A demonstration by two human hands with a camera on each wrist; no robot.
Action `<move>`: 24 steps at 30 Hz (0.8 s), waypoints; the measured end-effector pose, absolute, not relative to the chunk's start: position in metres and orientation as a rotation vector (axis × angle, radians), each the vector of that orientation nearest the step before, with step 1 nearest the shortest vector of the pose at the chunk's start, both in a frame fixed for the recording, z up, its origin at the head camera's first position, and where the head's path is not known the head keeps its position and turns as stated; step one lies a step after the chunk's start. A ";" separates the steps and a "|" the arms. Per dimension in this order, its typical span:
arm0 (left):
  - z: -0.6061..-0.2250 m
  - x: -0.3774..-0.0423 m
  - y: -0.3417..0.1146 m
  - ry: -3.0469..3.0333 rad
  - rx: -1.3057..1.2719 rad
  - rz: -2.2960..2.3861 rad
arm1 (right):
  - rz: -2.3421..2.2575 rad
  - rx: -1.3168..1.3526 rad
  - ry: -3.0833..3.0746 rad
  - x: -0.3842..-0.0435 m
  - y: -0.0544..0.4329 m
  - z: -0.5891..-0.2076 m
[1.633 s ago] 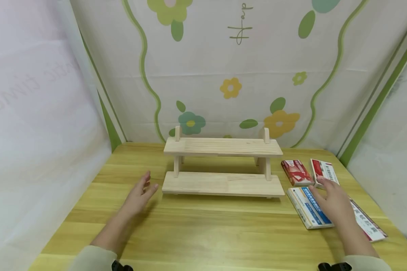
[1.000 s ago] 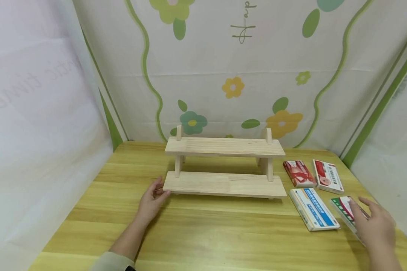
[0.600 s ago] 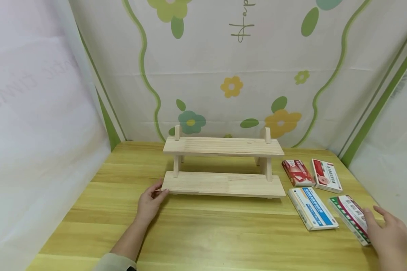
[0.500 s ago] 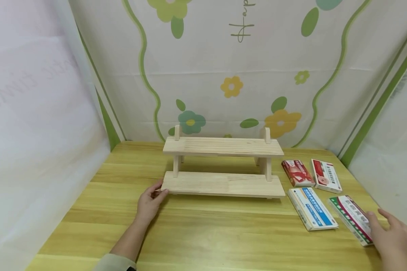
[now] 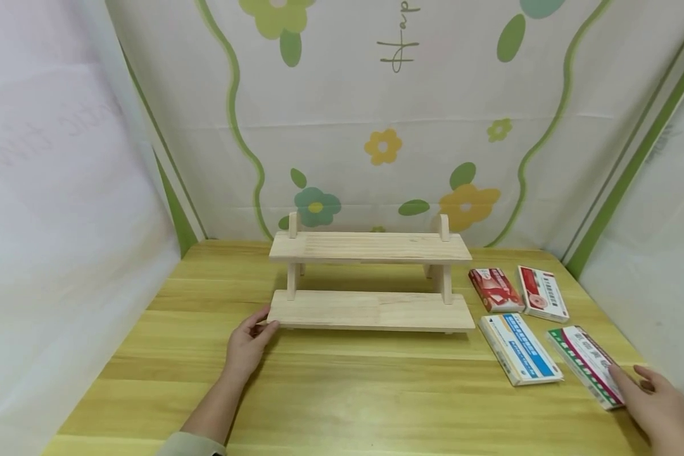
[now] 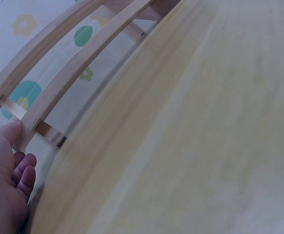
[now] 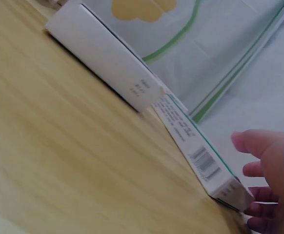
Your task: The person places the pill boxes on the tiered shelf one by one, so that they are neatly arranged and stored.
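Note:
A two-tier wooden rack [image 5: 370, 310] stands at the back of the table. My left hand [image 5: 246, 345] holds the left end of its lower shelf; in the left wrist view the thumb [image 6: 11, 130] lies against the shelf end and the other fingers curl below. At the right, my right hand [image 5: 661, 408] is beside the near end of a green, white and maroon medicine box [image 5: 586, 364]. In the right wrist view its thumb [image 7: 252, 141] stands apart from that box, and the lower fingers are close to its end. Whether they touch it is unclear.
A blue and white medicine box [image 5: 520, 348] lies left of the green one. Behind them lie a red box [image 5: 496, 290] and a red and white box [image 5: 543, 293]. Patterned cloth [image 5: 410, 95] hangs behind the table [image 5: 342, 405] and along both sides.
My left hand has moved right and taken hold of the lower shelf's end. The right hand has moved right and nearer, from over the boxes to the green box's near end, uncovering its top.

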State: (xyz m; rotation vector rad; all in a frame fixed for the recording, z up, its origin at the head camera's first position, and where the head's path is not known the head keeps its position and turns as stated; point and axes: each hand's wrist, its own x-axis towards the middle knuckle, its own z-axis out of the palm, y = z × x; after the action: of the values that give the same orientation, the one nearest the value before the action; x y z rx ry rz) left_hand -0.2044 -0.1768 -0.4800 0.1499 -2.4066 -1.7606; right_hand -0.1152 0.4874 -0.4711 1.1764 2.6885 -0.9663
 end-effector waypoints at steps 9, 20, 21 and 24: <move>-0.481 -0.203 -0.176 -2.383 0.134 -1.763 | -0.855 1.106 2.640 -0.107 0.497 -0.475; -0.478 -0.202 -0.176 -2.385 0.123 -1.792 | -0.839 1.167 2.654 -0.105 0.495 -0.476; -0.478 -0.202 -0.176 -2.382 0.120 -1.794 | -0.855 1.182 2.652 -0.105 0.494 -0.476; -0.478 -0.202 -0.176 -2.381 0.118 -1.792 | -0.920 1.235 2.666 -0.106 0.491 -0.474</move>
State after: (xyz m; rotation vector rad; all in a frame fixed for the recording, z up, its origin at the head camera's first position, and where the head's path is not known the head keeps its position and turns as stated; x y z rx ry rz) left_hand -0.2021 -0.1756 -0.4779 0.1183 -2.3806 -1.7922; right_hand -0.1056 0.4911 -0.4743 1.2353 2.6662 -0.9201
